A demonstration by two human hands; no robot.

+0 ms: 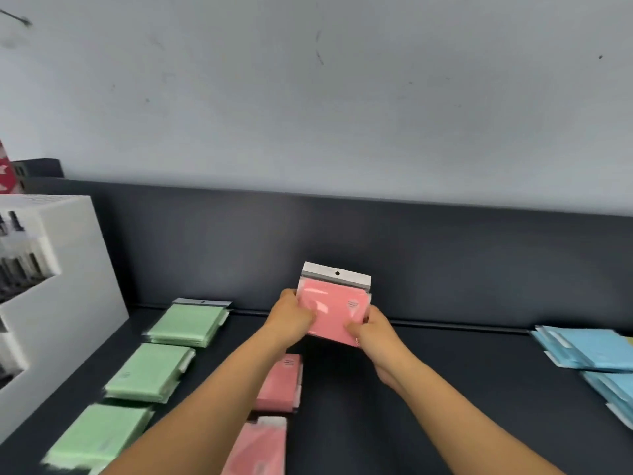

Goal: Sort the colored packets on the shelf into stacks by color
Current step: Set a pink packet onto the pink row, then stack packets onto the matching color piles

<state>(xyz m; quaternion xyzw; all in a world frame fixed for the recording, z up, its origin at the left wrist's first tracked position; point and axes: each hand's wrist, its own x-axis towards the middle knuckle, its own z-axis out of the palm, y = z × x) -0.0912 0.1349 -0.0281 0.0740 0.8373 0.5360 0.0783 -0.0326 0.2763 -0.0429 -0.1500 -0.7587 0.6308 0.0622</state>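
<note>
Shelf [445,389] dark beneath pale wall [308,97]; left hand [291,318], right hand [373,332] clamp pink packet [334,310]

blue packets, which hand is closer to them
Right. The right hand holds the pink packet on the side toward the blue packets; the left hand holds its far side.

Scuffed pale wall [308,97] behind dark shelf back panel [445,255].

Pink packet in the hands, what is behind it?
Behind the pink packet, held by the left hand and right hand, stands the shelf's dark back panel. The strip it covers is hidden.
</note>
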